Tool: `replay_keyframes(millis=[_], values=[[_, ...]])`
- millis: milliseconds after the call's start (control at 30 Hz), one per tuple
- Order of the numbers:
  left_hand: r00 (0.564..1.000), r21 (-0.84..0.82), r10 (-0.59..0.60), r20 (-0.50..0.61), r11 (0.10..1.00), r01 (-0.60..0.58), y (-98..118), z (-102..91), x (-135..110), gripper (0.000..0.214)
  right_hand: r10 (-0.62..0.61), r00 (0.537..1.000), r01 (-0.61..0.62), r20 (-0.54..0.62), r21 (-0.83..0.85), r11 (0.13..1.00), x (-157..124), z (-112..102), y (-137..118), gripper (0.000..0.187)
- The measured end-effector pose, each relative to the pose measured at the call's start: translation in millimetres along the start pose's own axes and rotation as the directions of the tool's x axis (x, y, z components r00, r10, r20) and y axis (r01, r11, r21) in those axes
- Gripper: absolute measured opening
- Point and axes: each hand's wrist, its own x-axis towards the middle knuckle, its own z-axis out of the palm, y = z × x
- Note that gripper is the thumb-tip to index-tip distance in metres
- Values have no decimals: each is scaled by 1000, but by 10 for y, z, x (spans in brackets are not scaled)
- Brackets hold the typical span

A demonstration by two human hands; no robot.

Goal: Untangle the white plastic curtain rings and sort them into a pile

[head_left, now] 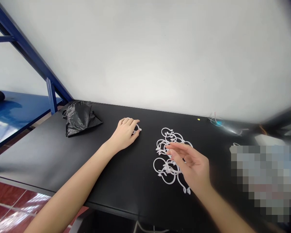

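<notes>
My left hand [126, 132] rests palm down on the black table, its fingers and thumb curled round a white plastic curtain ring [137, 125]. Most of that ring is hidden under the fingers, so I cannot tell whether more than one lies there. To the right, my right hand [192, 161] hovers just over a loose pile of white curtain rings [167, 168]. Its thumb and fingers are bent and slightly apart, with nothing visible between them. Several rings overlap in the pile, each an open loop with small clasp ends. The hand covers part of them.
A crumpled black plastic bag [79, 118] lies at the table's back left. Clear plastic packaging [219, 122] and a small yellow piece [198, 119] are near the wall. A blurred-out item [264, 181] occupies the right side. A blue metal frame [31, 51] rises at left.
</notes>
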Motion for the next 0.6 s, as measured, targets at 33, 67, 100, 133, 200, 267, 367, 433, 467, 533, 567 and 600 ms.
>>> replay_keyframes(millis=[33,67,100,133,200,267,367,433,467,533,567,600], values=[[1000,9,-6,8,1000,6,-13,14,-4,32,-2,1000,2,4,-10,1000,-4,1,1,14],[1000,15,-13,14,1000,13,-26,26,-7,30,-4,1000,4,-1,-24,1000,-9,2,2,13],[1000,17,-19,21,1000,18,-38,36,-10,28,-7,1000,6,-21,-40,999,-12,3,4,14],[999,16,-24,26,1000,23,-48,42,-12,27,-15,998,12,-53,-57,998,-14,4,5,15],[999,14,-30,29,999,30,-57,40,-11,26,-48,988,35,-147,-92,995,-13,5,9,18],[1000,15,-30,7,999,30,-33,17,-5,25,-82,971,57,-224,-117,992,-5,5,13,20],[998,-58,53,-44,997,-55,97,-44,6,25,-97,959,63,-267,-133,989,5,3,21,20],[982,-177,184,-50,966,-190,247,-79,0,25,-101,957,64,-270,-142,988,5,2,27,19],[966,-242,256,-41,935,-258,331,-88,-10,24,-103,958,65,-268,-148,987,2,2,31,19],[937,-327,349,-23,883,-337,490,-78,-42,24,-102,962,62,-255,-160,985,-7,4,37,19],[925,-345,379,-7,868,-358,554,-61,-61,24,-100,964,60,-247,-165,985,-11,5,39,19],[917,-354,399,11,859,-370,602,-39,-79,24,-97,966,57,-241,-168,984,-15,7,40,19]])
